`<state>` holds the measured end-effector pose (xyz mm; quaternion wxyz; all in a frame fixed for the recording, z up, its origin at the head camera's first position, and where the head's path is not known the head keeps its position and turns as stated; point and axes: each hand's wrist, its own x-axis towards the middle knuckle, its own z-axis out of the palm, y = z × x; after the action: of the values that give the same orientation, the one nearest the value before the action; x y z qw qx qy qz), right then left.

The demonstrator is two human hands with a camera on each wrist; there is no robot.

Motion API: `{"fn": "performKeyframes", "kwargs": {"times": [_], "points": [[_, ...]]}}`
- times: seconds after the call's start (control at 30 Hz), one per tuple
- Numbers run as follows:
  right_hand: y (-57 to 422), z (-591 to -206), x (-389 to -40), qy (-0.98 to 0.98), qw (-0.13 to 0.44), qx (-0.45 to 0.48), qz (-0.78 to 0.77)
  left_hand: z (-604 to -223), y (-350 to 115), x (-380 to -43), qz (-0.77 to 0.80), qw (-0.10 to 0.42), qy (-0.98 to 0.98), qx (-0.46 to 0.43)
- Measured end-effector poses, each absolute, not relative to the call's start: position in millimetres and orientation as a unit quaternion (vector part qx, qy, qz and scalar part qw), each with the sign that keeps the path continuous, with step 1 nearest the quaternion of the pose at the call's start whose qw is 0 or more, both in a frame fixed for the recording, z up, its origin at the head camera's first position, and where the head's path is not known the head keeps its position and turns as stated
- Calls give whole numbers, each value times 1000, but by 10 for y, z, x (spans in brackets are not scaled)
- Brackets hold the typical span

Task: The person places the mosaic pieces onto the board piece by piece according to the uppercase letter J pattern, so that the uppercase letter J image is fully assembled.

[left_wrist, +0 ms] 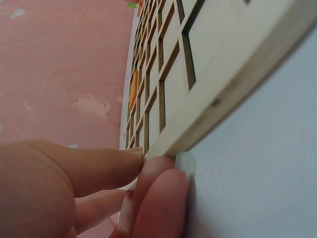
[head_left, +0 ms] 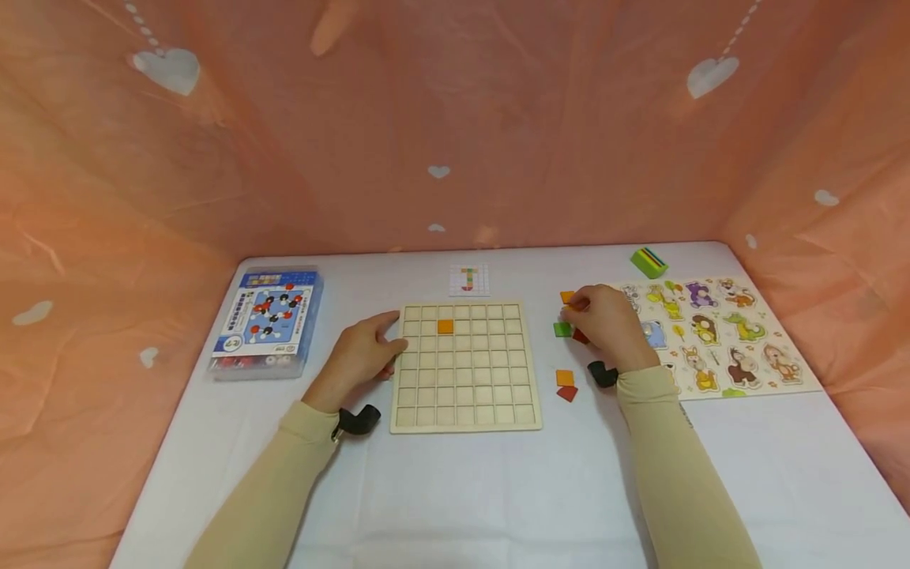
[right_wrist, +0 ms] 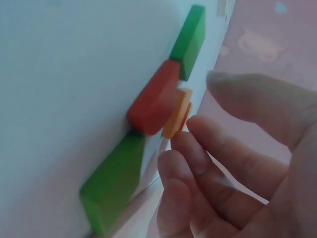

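A pale wooden grid board (head_left: 465, 367) lies in the middle of the table, with one orange tile (head_left: 445, 326) in an upper cell. My left hand (head_left: 359, 352) pinches the board's left edge; in the left wrist view its thumb (left_wrist: 114, 163) rests on the rim and fingers press the side. Over loose tiles right of the board is my right hand (head_left: 610, 320), thumb and fingers apart in the right wrist view. Its fingertips are right at an orange tile (right_wrist: 177, 116). A red piece (right_wrist: 156, 99) and two green tiles, one farther (right_wrist: 190, 44) and one nearer (right_wrist: 116, 183), lie beside it.
Closer to me lie another orange tile (head_left: 565, 378) and a red piece (head_left: 566, 393). A small pattern card (head_left: 469, 280) is behind the board. A boxed molecule set (head_left: 266, 324) stands left; an animal puzzle board (head_left: 718, 336) and a green striped block (head_left: 648, 263) are right.
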<state>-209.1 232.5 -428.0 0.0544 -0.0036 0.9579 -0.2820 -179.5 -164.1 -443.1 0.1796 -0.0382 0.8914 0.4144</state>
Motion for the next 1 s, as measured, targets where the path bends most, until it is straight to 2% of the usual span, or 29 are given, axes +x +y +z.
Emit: {"fn": "performKeyframes", "kwargs": {"times": [0.63, 1.0], "points": [[2369, -4255, -2116, 952, 99, 59, -285, -4434, -1658, -1790, 416, 175, 892, -33], [2366, -4249, -2098, 952, 101, 64, -281, -4418, -1654, -1783, 418, 180, 890, -34]]}}
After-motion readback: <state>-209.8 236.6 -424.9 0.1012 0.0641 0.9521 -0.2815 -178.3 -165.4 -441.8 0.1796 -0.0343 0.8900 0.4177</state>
